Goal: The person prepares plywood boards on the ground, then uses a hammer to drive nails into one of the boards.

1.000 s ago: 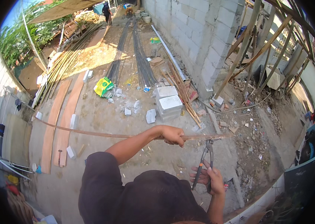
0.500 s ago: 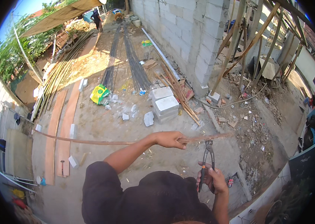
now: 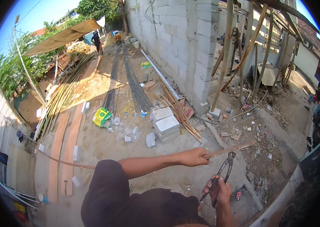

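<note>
Holding pincers (image 3: 230,160) near the strip's (image 3: 230,149) edge, right hand (image 3: 220,193) has open room

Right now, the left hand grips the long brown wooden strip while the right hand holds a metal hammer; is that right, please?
Not quite: the head view shows the right hand holding dark metal pincers; the left hand does grip the long brown wooden strip.
</note>
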Tool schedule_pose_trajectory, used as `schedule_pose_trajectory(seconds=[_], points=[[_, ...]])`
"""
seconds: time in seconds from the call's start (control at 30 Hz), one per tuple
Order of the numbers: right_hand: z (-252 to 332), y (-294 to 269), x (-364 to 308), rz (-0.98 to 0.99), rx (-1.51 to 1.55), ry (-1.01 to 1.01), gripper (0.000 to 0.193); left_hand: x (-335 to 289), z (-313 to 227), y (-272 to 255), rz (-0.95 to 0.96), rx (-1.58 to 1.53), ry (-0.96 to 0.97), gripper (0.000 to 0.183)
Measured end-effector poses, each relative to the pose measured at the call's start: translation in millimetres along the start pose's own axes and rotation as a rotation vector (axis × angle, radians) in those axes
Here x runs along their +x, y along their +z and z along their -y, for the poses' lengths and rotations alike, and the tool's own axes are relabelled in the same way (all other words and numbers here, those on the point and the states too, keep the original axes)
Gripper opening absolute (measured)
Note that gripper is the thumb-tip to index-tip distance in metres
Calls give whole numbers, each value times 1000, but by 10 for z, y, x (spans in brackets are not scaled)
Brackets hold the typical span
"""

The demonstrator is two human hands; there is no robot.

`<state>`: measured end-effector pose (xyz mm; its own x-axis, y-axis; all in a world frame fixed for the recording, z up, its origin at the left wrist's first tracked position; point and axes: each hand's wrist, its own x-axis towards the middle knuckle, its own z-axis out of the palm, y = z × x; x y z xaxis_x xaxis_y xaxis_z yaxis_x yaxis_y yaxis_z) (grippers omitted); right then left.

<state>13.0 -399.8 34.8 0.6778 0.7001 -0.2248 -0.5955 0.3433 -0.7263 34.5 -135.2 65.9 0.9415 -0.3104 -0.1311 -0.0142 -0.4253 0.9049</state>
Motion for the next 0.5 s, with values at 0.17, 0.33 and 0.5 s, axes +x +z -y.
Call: schedule_pose_trajectory(seconds=[0.17, 0.33, 0.5], points=[[-301, 335, 104, -210, 310, -274, 32, 336, -274, 186, 93, 36, -9, 23], [-246, 527, 165, -301, 188, -644, 30, 574, -454, 514, -15, -18, -5, 24], [-218, -160, -321, -488, -169, -807, 29, 634, -90, 372, -296, 380, 220, 27]])
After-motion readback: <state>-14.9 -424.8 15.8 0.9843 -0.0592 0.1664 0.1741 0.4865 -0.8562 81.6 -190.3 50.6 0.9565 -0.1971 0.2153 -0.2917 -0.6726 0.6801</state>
